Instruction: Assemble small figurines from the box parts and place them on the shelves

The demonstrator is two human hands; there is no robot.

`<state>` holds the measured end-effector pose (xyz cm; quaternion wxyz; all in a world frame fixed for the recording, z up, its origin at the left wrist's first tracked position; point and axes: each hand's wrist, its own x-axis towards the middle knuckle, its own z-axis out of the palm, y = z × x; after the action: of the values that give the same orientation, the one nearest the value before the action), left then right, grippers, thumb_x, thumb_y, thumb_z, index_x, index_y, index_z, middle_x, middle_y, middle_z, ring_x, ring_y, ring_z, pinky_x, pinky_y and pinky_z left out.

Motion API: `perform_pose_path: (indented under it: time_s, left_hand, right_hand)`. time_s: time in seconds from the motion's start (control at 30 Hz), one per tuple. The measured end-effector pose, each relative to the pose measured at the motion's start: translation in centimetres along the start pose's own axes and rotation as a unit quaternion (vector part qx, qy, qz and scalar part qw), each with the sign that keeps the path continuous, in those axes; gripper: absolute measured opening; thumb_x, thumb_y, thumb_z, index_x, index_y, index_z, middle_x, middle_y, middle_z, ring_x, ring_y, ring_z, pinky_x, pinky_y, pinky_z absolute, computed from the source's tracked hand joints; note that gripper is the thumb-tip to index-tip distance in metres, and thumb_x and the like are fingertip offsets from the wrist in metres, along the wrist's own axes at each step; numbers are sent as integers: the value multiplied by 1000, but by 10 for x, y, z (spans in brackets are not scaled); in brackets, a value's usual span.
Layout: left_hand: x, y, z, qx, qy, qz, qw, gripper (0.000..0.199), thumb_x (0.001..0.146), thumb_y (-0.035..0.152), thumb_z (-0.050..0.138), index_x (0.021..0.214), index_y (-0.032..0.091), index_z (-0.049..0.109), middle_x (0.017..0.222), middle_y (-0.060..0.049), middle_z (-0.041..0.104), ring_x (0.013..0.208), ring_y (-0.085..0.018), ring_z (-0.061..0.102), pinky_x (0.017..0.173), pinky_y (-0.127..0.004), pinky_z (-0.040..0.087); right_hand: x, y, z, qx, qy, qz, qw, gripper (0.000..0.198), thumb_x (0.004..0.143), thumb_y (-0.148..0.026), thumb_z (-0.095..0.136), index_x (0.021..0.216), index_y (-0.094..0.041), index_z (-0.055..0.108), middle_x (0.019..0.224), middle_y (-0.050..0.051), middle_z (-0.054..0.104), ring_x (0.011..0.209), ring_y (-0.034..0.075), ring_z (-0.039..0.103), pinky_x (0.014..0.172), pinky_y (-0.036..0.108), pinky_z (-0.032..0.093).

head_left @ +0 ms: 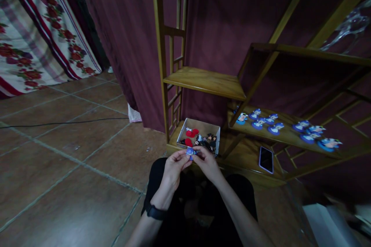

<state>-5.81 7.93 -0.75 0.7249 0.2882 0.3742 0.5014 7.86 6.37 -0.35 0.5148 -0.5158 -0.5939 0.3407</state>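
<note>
Between my two hands I hold a small blue-and-purple figurine [190,152], just in front of an open white box. My left hand [175,164], with a dark band on its wrist, pinches the figurine from the left. From the right, the fingers of my right hand [206,162] close on it too. The box [216,128] sits on the lowest shelf and holds red pieces [191,132] and several dark figures [211,138]. My fingers cover part of the figurine and the near rim of the box.
Several blue figurines [258,123] stand on a raised shelf [290,135] to the right. A phone [266,159] lies on the low shelf. Wooden posts [159,46] frame the unit before a maroon curtain [124,46]. A cable [63,123] crosses the tiled floor [72,185].
</note>
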Motion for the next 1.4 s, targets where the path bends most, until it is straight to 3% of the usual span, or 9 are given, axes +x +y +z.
perform_pose_path:
  time_s: [0.23,0.37,0.5,0.67,0.83,1.1,1.4]
  left_hand:
    - [-5,-1,3,72,-17,73,995,33,58,19,75,89,14,68,79,-6,70,70,-15,63,69,-28,53]
    - [-5,-3,3,105,-18,84,991,32,58,20,75,89,13,69,78,-5,70,66,-14,63,66,-26,53]
    - [-1,-8,3,72,-13,43,996,33,55,19,77,87,12,68,77,-6,70,66,-14,63,65,-25,53]
    - [4,-11,3,-26,-3,-8,1000,30,56,13,77,85,13,67,77,-4,70,70,-13,65,70,-27,54]
    - [7,-7,-3,-49,-30,-66,996,30,59,8,74,87,14,66,82,-4,70,74,-13,65,74,-25,53]
    - [5,-10,-3,14,-34,20,999,30,64,18,72,93,15,64,89,-5,69,79,-14,64,76,-32,53]
    - [1,-1,0,124,-17,87,988,30,62,24,72,90,13,66,83,-5,69,74,-15,62,72,-29,51]
  right_hand:
    - [-5,-13,-3,-68,12,-39,997,20,74,-18,56,93,-24,61,93,1,62,83,17,59,75,28,46]
    - [-4,-9,-5,-49,13,-20,999,18,73,-19,57,90,-22,63,89,1,64,81,16,60,74,29,48]
    - [0,7,-1,18,10,31,999,17,70,-20,60,87,-20,64,83,2,67,75,17,63,71,29,50]
    - [3,17,4,51,30,43,997,22,71,-22,59,92,-21,66,92,3,68,84,18,63,81,33,48]
    - [1,18,4,111,26,69,991,31,72,-24,59,103,-23,62,102,3,67,93,18,62,88,36,46]
    - [-5,15,9,129,34,68,989,40,68,-23,63,107,-24,59,96,2,68,88,17,63,85,36,48]
    - [-12,1,10,151,61,72,984,38,69,-25,64,107,-23,62,97,4,69,89,19,64,87,39,48]
